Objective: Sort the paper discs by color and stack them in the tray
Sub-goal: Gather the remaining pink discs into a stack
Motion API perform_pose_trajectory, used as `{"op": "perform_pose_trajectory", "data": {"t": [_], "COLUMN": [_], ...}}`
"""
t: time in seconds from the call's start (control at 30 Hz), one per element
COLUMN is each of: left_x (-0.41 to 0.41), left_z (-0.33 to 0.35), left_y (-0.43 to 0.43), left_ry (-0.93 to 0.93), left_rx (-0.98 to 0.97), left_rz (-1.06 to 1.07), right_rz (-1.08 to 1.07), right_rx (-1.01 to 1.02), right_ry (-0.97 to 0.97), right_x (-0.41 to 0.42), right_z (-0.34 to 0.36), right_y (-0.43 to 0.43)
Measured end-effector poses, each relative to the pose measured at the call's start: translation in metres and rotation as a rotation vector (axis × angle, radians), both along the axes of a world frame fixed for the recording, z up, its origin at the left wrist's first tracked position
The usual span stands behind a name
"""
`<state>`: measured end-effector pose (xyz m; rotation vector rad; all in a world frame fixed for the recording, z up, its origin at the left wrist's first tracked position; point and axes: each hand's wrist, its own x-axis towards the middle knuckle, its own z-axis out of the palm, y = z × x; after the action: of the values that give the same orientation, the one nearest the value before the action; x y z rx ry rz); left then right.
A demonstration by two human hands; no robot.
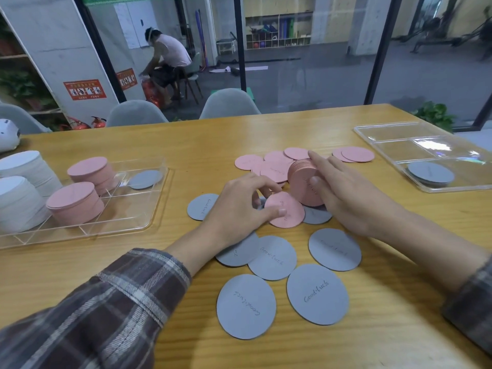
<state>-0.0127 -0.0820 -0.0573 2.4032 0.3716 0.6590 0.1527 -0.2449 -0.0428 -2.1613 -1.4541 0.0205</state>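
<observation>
Head view: a single pink disc [290, 215] is pinched between the thumb and curled fingers of the left grip [237, 206], at its 3 o'clock, low over the worktop [186, 145]. A stack of pink discs [300, 177] — stood on edge — is clasped by the right grip [346, 193], at its 9 o'clock. Grey discs [316, 294] are spread at 6 o'clock; the tray [127, 211] is seen at 9 o'clock.

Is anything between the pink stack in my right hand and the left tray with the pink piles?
Yes: your left hand, pinching a loose pink disc, lies between the pink stack and the left tray, beside a flat grey disc.
</observation>
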Motion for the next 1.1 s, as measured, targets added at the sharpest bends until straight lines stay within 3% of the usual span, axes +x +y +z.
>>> {"op": "perform_pose_trajectory", "data": {"t": [0.23, 0.53, 0.67, 0.87, 1.0, 1.1], "left_x": [-0.001, 0.007, 0.008, 0.009, 0.013, 0.015], "left_z": [0.004, 0.003, 0.002, 0.004, 0.003, 0.005], "left_y": [0.001, -0.01, -0.011, -0.015, -0.011, -0.011], "left_ry": [-0.175, -0.289, -0.296, -0.316, -0.287, -0.179], "left_rx": [-0.262, -0.282, -0.258, -0.205, -0.129, -0.194], "left_rz": [-0.028, 0.049, 0.066, 0.096, 0.104, 0.053], "right_rz": [-0.027, 0.1, 0.094, 0.073, 0.048, 0.043], "right_rx": [0.146, 0.235, 0.216, 0.102, 0.114, 0.135], "right_ry": [0.144, 0.437, 0.412, 0.106, 0.222, 0.285], "right_x": [0.004, -0.014, -0.019, -0.015, -0.011, -0.006], "right_z": [0.003, -0.002, 0.001, -0.001, -0.002, -0.002], "right_y": [0.002, 0.008, 0.007, 0.005, 0.006, 0.006]}}
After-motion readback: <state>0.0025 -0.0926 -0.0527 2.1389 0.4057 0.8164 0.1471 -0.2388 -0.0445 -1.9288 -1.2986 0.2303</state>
